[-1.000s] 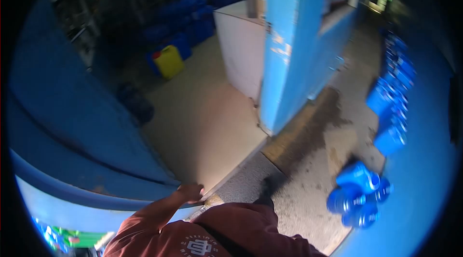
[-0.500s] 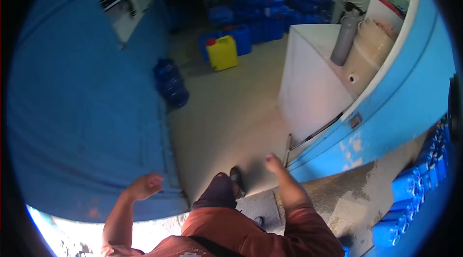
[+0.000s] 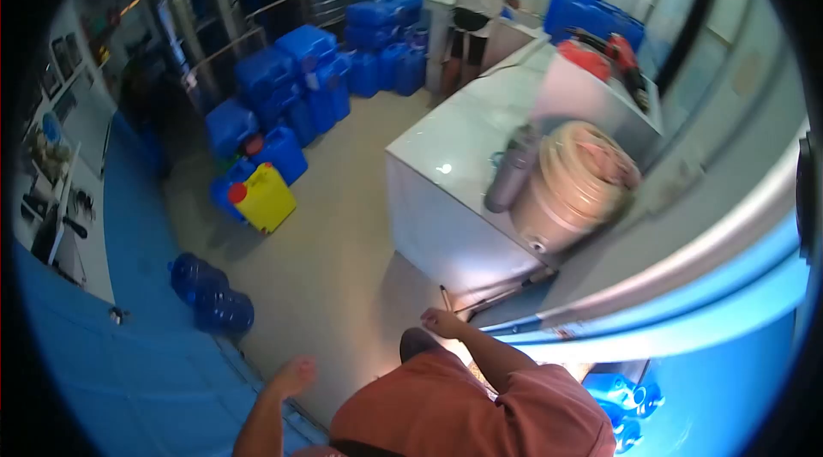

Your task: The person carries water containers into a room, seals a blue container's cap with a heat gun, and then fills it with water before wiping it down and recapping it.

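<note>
1. The left hand [image 3: 296, 375] is at the lower centre-left, raised beside the blue wall [image 3: 81, 354]. Nothing shows in it; its fingers are blurred, so I cannot tell how wide they stand.
2. The right hand [image 3: 443, 321] is at the lower centre, near the foot of the white worktop [image 3: 454, 135]. Its fingers look loosely bent, with no object visible; I cannot tell how far they are closed. Both arms are bent in front of the body, perhaps for balance.
3. Nearest the left hand, left of centre, a large translucent blue bottle [image 3: 210, 296] is on the floor [image 3: 343, 225] near the wall, probably to leave the middle passable. Whether it stands or lies, I cannot tell.
4. Beyond it, a yellow jerrycan [image 3: 266, 200] with a red cap rests before piled blue jerrycans [image 3: 274, 84], seemingly stacked to save room.
5. At the worktop's near end, a grey bottle [image 3: 514, 170] stands beside a beige bucket [image 3: 570, 191]. The bucket's spout opening [image 3: 537, 244] faces the edge, perhaps for drawing off liquid.
6. Another person [image 3: 480, 3] stands at the upper centre.
</note>
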`<state>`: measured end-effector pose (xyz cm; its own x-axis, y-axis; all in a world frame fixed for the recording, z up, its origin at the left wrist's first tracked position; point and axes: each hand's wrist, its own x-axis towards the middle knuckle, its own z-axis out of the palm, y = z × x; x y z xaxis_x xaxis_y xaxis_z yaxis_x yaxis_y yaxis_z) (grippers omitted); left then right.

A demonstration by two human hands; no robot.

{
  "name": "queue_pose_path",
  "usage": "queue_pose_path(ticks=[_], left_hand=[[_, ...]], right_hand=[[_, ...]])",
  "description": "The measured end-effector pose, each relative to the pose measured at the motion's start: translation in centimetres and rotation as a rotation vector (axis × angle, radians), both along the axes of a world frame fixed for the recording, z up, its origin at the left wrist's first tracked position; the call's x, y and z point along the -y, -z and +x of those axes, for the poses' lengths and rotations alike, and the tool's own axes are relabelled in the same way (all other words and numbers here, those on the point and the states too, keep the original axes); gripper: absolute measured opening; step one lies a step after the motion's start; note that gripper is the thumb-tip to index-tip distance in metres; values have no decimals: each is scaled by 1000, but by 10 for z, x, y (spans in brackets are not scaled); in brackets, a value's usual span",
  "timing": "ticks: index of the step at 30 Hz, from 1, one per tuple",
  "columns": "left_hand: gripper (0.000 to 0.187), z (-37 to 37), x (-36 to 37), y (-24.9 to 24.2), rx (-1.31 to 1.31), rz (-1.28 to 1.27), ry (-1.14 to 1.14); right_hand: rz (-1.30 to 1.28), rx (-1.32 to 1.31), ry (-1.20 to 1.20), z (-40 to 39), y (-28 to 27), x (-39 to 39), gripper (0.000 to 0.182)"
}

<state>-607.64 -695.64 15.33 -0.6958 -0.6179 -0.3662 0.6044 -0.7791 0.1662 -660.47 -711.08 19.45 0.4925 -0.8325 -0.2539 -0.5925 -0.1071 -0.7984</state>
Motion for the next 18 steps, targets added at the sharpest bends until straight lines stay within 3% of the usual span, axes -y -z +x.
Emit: queue_pose_path(ticks=[2,3,4,11,14,16,18], left_hand=[[33,16,56,-32,-32,-9,300],[33,-5,78,-89,628,-396,246],[34,-30,102,-153,1390,-584,373],[42,56,250,-147,1562,-309,244],[45,104,274,-120,1649,-162,265],[41,141,269,-87,1846,-312,381],[40,152,280,-93,1821,-238,367]], right_hand=[[-72,0,124,7,-3,39,30],[-127,30,137,8,16,61,28],[-91,86,225,15,9,79,27],[113,117,305,111,24,247,32],[22,58,117,178,18,334,35],[17,47,-17,229,5,395,36],[14,38,-92,278,-12,456,35]])
